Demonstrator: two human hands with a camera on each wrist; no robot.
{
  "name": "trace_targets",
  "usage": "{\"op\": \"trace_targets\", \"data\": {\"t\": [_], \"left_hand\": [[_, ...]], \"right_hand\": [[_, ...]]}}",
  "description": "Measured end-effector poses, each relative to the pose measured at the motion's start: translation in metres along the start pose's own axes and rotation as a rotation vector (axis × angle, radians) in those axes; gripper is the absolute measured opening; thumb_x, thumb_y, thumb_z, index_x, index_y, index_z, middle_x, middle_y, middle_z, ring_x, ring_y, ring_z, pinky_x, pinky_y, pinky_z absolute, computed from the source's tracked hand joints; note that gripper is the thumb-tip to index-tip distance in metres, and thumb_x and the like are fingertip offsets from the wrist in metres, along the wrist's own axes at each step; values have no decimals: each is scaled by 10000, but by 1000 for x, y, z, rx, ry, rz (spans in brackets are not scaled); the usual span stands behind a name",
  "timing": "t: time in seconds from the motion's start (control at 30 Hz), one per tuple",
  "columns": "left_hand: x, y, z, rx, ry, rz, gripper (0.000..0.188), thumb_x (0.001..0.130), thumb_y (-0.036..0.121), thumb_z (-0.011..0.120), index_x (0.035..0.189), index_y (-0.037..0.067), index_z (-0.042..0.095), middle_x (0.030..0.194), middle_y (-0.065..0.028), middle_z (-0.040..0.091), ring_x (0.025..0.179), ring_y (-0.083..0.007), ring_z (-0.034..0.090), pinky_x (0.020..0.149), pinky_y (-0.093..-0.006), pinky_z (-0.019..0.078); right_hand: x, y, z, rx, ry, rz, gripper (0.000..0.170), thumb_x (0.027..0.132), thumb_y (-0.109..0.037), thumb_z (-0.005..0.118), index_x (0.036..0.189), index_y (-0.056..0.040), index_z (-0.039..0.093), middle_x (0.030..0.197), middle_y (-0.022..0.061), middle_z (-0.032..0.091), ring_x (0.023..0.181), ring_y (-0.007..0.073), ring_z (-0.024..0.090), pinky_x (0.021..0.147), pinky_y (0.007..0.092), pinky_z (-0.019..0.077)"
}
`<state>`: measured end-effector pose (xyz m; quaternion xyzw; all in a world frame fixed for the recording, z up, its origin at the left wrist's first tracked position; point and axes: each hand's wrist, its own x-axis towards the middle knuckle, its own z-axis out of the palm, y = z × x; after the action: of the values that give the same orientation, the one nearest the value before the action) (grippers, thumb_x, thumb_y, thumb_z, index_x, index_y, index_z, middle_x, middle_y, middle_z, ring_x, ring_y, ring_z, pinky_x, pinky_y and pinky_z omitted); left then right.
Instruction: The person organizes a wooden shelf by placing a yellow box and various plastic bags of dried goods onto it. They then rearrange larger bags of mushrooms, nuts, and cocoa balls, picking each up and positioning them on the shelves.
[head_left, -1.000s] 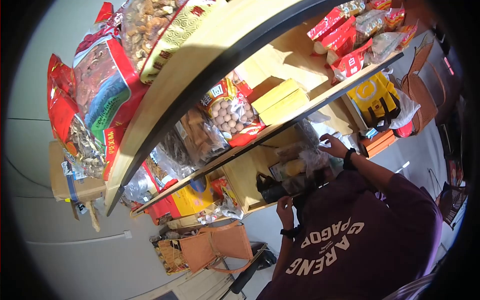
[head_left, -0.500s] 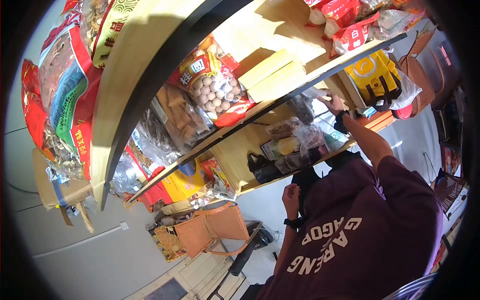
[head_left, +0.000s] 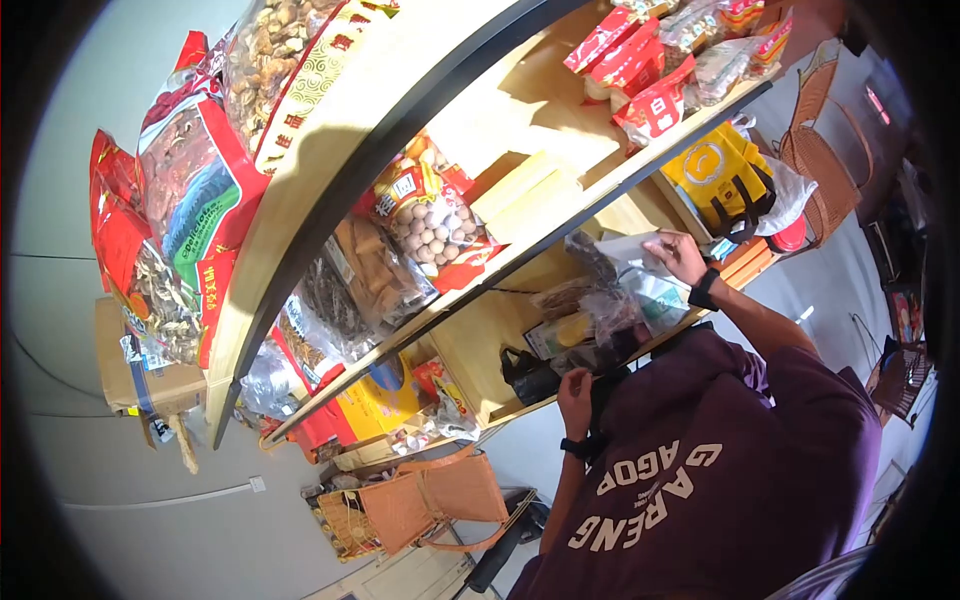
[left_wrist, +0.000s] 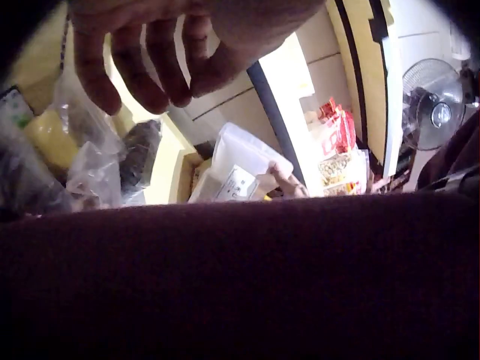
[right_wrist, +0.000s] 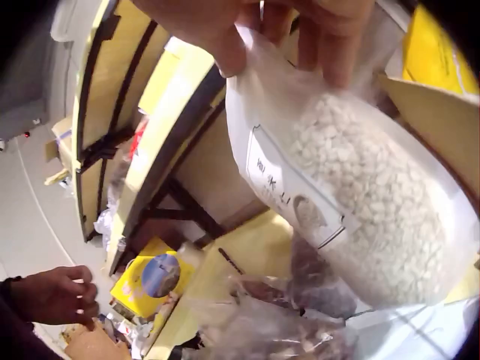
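Note:
My right hand (head_left: 680, 258) pinches the top of a clear plastic bag (right_wrist: 360, 202) filled with small whitish pieces, with a printed label on its front. In the right wrist view, the thumb and fingers grip the bag's upper edge as it hangs over the lower shelf compartment. My left hand (head_left: 575, 402) holds nothing, its fingers loosely curled close to the shelf edge. Nearest to it are a black bag (head_left: 530, 376) and several clear plastic bags (head_left: 600, 325) lying in that compartment. The left wrist view shows the labelled bag (left_wrist: 244, 161) farther off, beyond the left fingers.
The upper shelf board (head_left: 540, 108) holds a bag of round brown longans (head_left: 435, 230), yellow boxes (head_left: 525, 195) and red-and-clear packets (head_left: 650, 105). A yellow bag (head_left: 720, 175) stands to the right of the compartment. Woven chairs (head_left: 435, 500) stand at the lower left.
My right hand moved from over the compartment toward its right end, then came back a little with the pale bag lifted into view. The left hand stays low by the shelf edge.

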<state>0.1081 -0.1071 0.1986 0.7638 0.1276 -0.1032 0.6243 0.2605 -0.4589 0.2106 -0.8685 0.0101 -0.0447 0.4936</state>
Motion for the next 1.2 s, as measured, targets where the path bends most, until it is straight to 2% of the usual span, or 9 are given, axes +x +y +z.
{"op": "trace_targets", "data": {"t": [0.1,0.2,0.3,0.53,0.67,0.73,0.83,0.93,1.2], "left_hand": [[15,39,21,68,-89,45,326,930,174,728,1203,26,629,1037,-50,687,917,-118,633,831,-264,503],[34,67,46,90,-186,87,491,877,230,793,1256,0,580,1181,-120,680,1081,-200,652,929,-325,501],[48,116,67,237,-205,441,680,803,258,859,1327,-20,527,1251,-156,659,1145,-236,637,979,-358,488],[63,174,70,178,-542,288,624,709,158,922,1217,-49,626,1123,-139,719,1024,-205,686,886,-339,539],[57,208,75,79,-405,373,568,692,115,924,1170,-40,660,1103,-113,723,991,-188,691,869,-334,547],[57,230,73,12,-395,442,565,693,100,919,1176,-36,659,1104,-106,720,987,-182,689,866,-332,552],[63,267,74,-22,-466,445,577,714,80,903,1210,-39,635,1128,-118,701,1017,-192,681,876,-337,559],[79,299,76,-94,-461,478,555,734,47,884,1215,-53,625,1124,-117,692,1002,-185,682,878,-328,563],[167,363,67,50,-198,711,586,711,7,886,1224,-41,607,1163,-117,682,1060,-201,670,927,-356,553]], "right_hand": [[-17,-32,-26,291,-43,-28,248,960,-202,707,949,45,684,727,94,605,643,117,524,613,321,461],[-23,-62,-46,448,-144,-62,221,959,-189,708,973,32,708,758,59,637,686,99,563,641,301,467],[-25,-87,-52,648,-243,-73,188,966,-155,703,1032,20,720,860,3,688,782,49,581,692,265,486],[-16,-131,-65,803,-298,-129,227,986,-146,675,1133,26,697,970,17,727,876,53,623,792,252,523],[-9,-172,-78,817,-287,-123,183,982,-137,682,1072,19,716,915,-11,715,877,39,610,801,236,513],[-3,-179,-79,805,-290,-129,236,953,-139,716,1139,0,678,1037,35,685,1004,99,612,892,282,492],[11,-200,-79,831,-76,-428,539,893,-287,788,1315,-47,555,1262,77,581,1209,191,544,1020,370,448],[31,-195,-78,850,-122,-480,757,824,-296,836,1431,-108,424,1409,84,413,1362,216,402,1085,441,405],[56,-168,-77,612,233,-430,519,847,-269,804,1246,-98,520,1283,96,500,1257,255,493,1052,402,407]]}}
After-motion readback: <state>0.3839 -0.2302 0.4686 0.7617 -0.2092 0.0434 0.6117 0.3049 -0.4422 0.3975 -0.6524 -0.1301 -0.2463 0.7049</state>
